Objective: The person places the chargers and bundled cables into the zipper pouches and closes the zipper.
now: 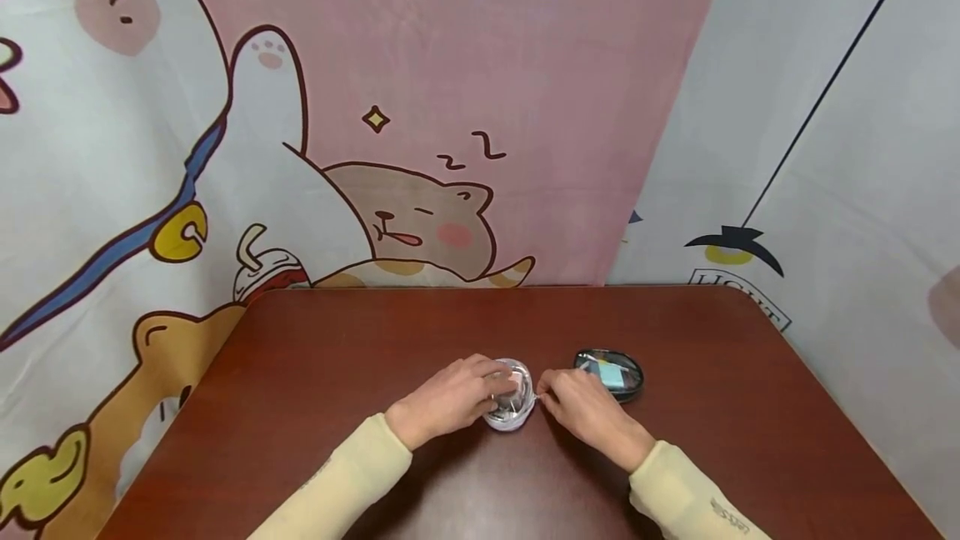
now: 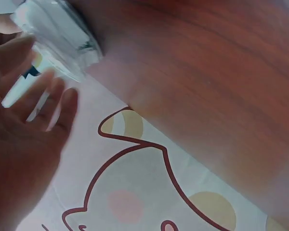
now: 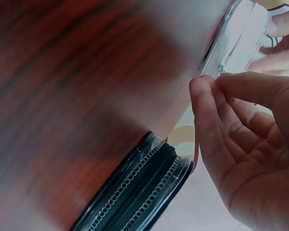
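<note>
A small clear case (image 1: 512,420) with a white zipped side lies on the table, its shiny contents too small to tell. My left hand (image 1: 459,392) grips it from the left, some fingers over its top. At the case's right end, my right hand (image 1: 585,408) pinches the zipper pull between thumb and forefinger. The right wrist view shows the metal slider (image 3: 221,69) just beyond those fingertips, on the side of the case. Just behind the right hand lies a black-edged clear case (image 1: 628,375) with light blue contents; its black zipper (image 3: 139,190) looks shut.
Both cases lie on a reddish-brown wooden table (image 1: 337,340). Its far edge meets a cartoon-printed cloth (image 1: 525,107) hanging behind. More printed cloth (image 1: 862,190) hangs along the right side.
</note>
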The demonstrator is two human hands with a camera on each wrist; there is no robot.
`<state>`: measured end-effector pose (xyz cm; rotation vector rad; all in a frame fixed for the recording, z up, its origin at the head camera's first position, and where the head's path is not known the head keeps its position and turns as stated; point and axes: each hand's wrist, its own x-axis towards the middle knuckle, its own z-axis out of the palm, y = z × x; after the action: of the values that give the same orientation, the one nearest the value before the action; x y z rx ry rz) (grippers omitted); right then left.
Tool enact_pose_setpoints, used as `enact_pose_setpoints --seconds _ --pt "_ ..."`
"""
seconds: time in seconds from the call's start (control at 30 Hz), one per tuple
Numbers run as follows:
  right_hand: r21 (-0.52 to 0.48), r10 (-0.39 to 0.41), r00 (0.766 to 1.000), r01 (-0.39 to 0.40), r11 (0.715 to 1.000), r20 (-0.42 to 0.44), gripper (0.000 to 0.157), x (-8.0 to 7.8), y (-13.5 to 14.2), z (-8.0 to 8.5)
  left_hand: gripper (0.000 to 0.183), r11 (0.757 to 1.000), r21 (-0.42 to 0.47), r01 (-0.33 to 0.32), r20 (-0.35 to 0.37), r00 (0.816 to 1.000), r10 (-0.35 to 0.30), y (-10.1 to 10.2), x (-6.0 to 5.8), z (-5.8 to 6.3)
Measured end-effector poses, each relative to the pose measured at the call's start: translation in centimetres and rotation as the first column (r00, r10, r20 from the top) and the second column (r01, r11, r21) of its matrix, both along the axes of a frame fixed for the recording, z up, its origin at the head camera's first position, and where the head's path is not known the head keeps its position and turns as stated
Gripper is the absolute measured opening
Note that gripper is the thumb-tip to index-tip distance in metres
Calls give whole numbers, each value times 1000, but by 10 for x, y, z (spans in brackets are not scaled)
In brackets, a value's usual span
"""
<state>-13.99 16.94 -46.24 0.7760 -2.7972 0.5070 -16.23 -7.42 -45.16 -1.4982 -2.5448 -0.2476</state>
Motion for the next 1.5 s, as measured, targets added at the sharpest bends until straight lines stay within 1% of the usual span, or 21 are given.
enact_pose_setpoints --seconds 0.03,0.07,0.1,0.17,0.2,0.27,0.3,0.37,0.47,0.6,0.8,0.93,1.13,1.33,1.43,1.5 --pt "2 4 1000 -4 1000 -5 12 0 0 0 39 1000 -4 28 -3 1000 -28 -1 -2 0" --pt "2 8 1000 -8 1000 -11 12 -1 0 0 41 999 -6 48 9 999 -48 -1 -4 0" --pt "4 12 1000 -12 1000 -19 12 -1 0 -1 41 998 -6 61 36 997 -61 -2 -5 -1" --pt "12 18 999 -18 1000 -35 13 -2 -1 -1 41 997 -9 71 114 991 -69 -4 -7 -2" --pt "16 22 999 -21 1000 -43 13 -2 -1 -1 40 998 -13 64 154 986 -61 -4 -7 -2" --pt "24 21 999 -20 1000 -50 14 -2 -2 -1 39 1000 -3 31 247 969 -29 -6 -7 -3" --pt "28 19 999 -18 999 -50 14 -2 -2 -1 39 1000 0 19 276 961 -19 -6 -7 -3" --pt "30 16 999 -15 999 -45 14 -1 -2 -1 38 1000 4 6 307 952 -7 -6 -7 -2" --pt "31 14 999 -13 999 -40 13 0 -1 0 38 1000 -6 -17 302 953 18 -5 -5 -2" --pt "23 39 999 -38 999 -38 12 0 2 1 39 998 -41 -52 275 960 61 -3 -3 -3" --pt "6 67 997 -67 998 -23 9 1 4 3 41 994 -66 -88 270 957 103 -3 1 -5" --pt "-1 73 997 -73 997 2 12 3 4 3 41 993 -73 -91 257 960 107 -3 2 -6" --pt "-11 87 996 -87 996 20 13 7 4 4 42 994 -61 -92 232 967 104 -3 3 -6" --pt "-44 135 989 -133 990 55 13 13 2 4 40 992 -66 -104 187 976 115 -1 6 -6" --pt "-46 139 988 -136 990 69 15 16 -1 4 39 991 -65 -114 170 978 124 0 8 -7" --pt "-45 133 989 -130 990 63 15 16 -1 4 38 991 -60 -119 155 980 127 1 9 -8"
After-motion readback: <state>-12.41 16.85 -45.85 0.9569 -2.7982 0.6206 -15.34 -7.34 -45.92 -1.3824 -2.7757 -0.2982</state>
